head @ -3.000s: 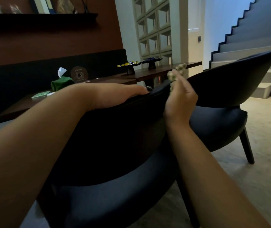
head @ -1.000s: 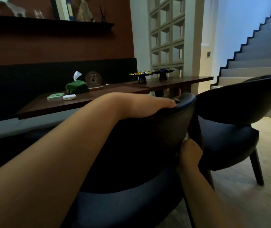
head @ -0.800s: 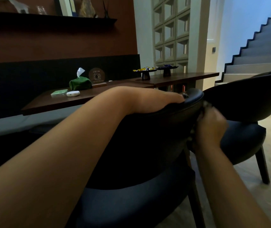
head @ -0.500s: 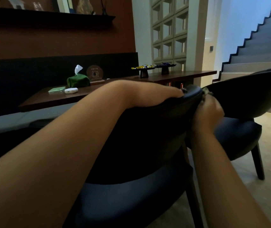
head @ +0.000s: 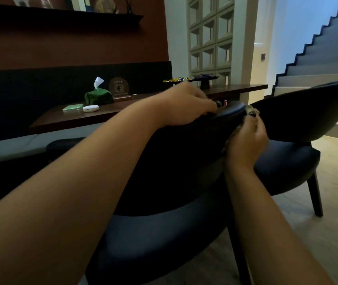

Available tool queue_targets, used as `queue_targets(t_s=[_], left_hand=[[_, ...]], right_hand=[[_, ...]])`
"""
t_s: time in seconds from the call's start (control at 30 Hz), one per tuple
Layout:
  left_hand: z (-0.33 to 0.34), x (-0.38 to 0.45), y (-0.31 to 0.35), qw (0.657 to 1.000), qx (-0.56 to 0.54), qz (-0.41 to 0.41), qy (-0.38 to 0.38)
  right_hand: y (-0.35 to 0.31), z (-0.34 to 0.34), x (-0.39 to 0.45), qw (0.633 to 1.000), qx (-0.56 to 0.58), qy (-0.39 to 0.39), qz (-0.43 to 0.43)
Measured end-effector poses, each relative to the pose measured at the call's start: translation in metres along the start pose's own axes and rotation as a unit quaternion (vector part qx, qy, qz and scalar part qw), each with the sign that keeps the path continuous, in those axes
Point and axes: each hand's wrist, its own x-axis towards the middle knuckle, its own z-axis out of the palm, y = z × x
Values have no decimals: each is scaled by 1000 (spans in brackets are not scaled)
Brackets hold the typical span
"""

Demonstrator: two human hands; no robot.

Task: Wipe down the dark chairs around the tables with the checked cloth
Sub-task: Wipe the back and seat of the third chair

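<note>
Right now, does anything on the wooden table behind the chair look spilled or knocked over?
Nothing stands out: the green tissue holder, white case and green card sit undisturbed on the wooden table.

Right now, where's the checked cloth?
Head view, right of centre: checked cloth gripped in the right hand, against the near chair's backrest end.

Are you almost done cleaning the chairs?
Not yet. No chair looks finished. The right hand is rubbing the checked cloth on the near chair at its backrest's end, while the left hand steadies the top. The second chair beside it still waits.
</note>
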Motion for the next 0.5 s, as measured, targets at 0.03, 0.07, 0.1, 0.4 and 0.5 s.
queue_targets(t_s=[0.03, 0.07, 0.1, 0.4, 0.5], left_hand=[[1, -6, 0, 996, -49, 43, 56], [2, -14, -3, 987, -82, 79, 116], [1, -24, -5, 975, -89, 107, 171], [34, -137, -105, 864, 99, 2, 494], [56, -150, -151, 812, -127, -190, 536]], right_hand=[[-5, 1, 0, 1000, 6, 4, -4], [-10, 3, -9, 999, -7, -1, -33], [-11, 5, -22, 996, -25, -6, -83], [-20, 6, -79, 703, -152, -294, -630], [-38, 29, -80, 630, -177, -289, -698]])
